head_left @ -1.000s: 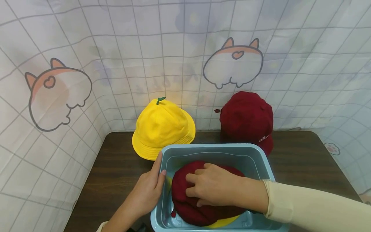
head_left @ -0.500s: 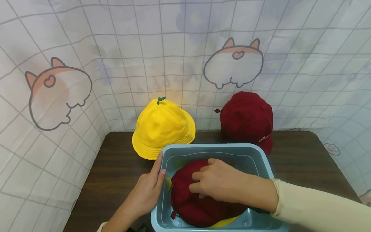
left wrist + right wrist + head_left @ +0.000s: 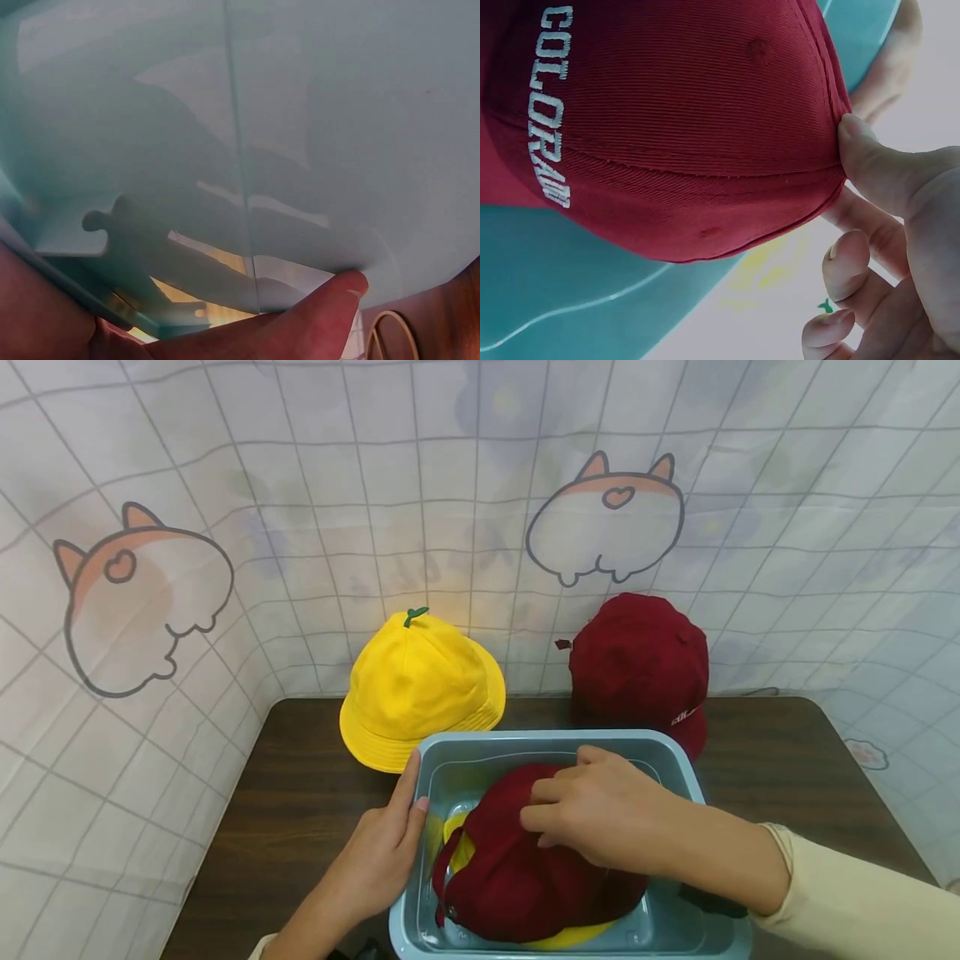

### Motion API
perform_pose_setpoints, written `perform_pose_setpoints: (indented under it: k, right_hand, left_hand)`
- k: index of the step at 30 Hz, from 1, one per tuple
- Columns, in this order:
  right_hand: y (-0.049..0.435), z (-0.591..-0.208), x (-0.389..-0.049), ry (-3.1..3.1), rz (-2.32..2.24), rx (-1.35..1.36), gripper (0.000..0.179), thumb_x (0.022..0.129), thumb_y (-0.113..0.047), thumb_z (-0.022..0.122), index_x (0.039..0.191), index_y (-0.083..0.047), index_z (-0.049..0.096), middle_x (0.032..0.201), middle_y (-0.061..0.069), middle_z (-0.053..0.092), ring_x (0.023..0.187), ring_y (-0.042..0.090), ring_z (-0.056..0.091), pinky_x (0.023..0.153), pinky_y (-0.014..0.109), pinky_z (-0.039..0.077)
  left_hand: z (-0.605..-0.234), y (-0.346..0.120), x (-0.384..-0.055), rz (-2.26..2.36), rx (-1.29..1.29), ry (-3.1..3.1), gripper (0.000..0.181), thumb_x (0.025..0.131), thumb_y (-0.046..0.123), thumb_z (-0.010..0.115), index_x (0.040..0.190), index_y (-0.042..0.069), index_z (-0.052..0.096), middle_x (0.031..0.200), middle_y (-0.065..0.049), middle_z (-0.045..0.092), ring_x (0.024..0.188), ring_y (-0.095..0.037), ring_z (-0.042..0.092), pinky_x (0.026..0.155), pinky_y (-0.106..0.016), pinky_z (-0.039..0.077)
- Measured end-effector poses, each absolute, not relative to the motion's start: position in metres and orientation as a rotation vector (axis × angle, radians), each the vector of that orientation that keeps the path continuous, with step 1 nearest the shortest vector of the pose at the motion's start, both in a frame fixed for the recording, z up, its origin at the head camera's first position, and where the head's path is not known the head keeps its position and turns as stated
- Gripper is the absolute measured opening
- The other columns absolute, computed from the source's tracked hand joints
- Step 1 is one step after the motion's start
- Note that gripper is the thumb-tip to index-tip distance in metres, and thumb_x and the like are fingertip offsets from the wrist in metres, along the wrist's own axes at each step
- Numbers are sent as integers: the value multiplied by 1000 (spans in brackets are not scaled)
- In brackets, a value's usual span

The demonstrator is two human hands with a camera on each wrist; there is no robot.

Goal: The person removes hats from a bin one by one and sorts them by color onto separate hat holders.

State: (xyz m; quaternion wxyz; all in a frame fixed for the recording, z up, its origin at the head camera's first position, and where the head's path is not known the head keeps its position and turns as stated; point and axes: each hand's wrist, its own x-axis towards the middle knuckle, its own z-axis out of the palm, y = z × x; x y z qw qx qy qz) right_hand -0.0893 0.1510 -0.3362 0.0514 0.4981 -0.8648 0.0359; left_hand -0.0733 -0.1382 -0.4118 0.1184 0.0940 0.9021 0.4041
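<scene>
My left hand grips the left rim of a light blue plastic basin. The left wrist view is filled by the basin's outer wall, with a fingertip against it. Inside the basin is a maroon baseball cap, its back strap opening turned to the left. My right hand pinches the top of its crown between thumb and finger. White lettering runs across the cap's front in the right wrist view. Yellow fabric shows from under the cap, mostly hidden.
Behind the basin's left corner stands a yellow bucket hat with a green sprout on top. A second maroon cap stands behind its right side. The dark wood table meets a white grid-patterned curtain at the back.
My right hand has moved right and slightly up, drawing the cap's crown up so that its strap opening and more yellow fabric show. My left hand stays on the rim.
</scene>
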Motion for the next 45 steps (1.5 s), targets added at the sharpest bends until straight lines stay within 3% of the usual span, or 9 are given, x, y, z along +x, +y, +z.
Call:
perform_pose_setpoints:
  k: [6, 9, 13, 16, 22, 28, 32, 36, 45]
  right_hand:
    - [163, -327, -88, -2547, 199, 1475, 28, 79, -38, 88, 99, -28, 72, 90, -14, 73, 75, 2, 65, 61, 17, 35]
    - [168, -322, -88, -2497, 233, 1469, 27, 79, -35, 89, 99, -27, 71, 91, -16, 72, 78, 1, 66, 62, 17, 37]
    - [174, -315, -86, -2455, 267, 1461, 27, 80, -32, 88, 100, -27, 72, 93, -17, 72, 82, 0, 66, 63, 18, 38]
    - [178, -308, -84, -2442, 304, 1450, 26, 82, -31, 87, 104, -27, 73, 93, -17, 71, 82, 0, 65, 63, 18, 37]
    - [184, -297, -83, -2431, 356, 1401, 26, 83, -30, 85, 107, -28, 74, 94, -18, 71, 83, 0, 63, 63, 18, 34]
    - [190, -291, -82, -2425, 371, 1358, 27, 83, -29, 85, 107, -27, 75, 94, -17, 72, 81, 0, 64, 63, 19, 37]
    - [195, -286, -83, -2402, 389, 1318, 17, 93, -38, 75, 107, -27, 75, 94, -17, 71, 78, 0, 63, 65, 20, 40]
    - [200, -281, -84, -2373, 438, 1281, 24, 101, -47, 60, 106, -28, 74, 93, -17, 69, 76, -1, 62, 64, 19, 39]
    - [209, -260, -84, -2407, 475, 1143, 41, 103, -56, 47, 108, -26, 75, 95, -18, 70, 76, 1, 60, 64, 19, 46]
  left_hand:
    - [-411, -138, -73, 1188, 267, 2638, 71, 109, 22, 49, 165, 37, 6, 98, -7, 68, 88, -14, 73, 72, -25, 60]
    - [-411, -138, -73, 1192, 266, 2632, 72, 109, 22, 50, 164, 38, 6, 96, -4, 68, 92, -15, 73, 75, -28, 61]
    - [-412, -138, -74, 1169, 283, 2648, 73, 109, 22, 49, 165, 37, 5, 81, 1, 59, 93, -13, 71, 82, -34, 61]
    - [-412, -138, -73, 1170, 303, 2664, 72, 109, 21, 49, 165, 35, 5, 87, 2, 64, 95, -12, 70, 83, -35, 61]
    - [-413, -138, -74, 1220, 307, 2634, 73, 108, 20, 51, 165, 35, 7, 116, -6, 70, 102, -18, 73, 79, -34, 62]
    - [-413, -138, -73, 1174, 317, 2669, 73, 109, 22, 50, 165, 34, 5, 117, -4, 70, 105, -18, 71, 85, -38, 61]
    - [-412, -139, -73, 1161, 352, 2704, 72, 109, 22, 51, 166, 33, 7, 101, -2, 71, 95, -13, 71, 80, -34, 60]
    - [-410, -138, -73, 1140, 370, 2725, 70, 109, 21, 49, 166, 31, 8, 76, 4, 59, 83, -9, 67, 76, -33, 57]
    - [-409, -137, -75, 1104, 311, 2692, 69, 110, 24, 46, 165, 32, 5, 67, 3, 49, 70, -6, 58, 78, -33, 54]
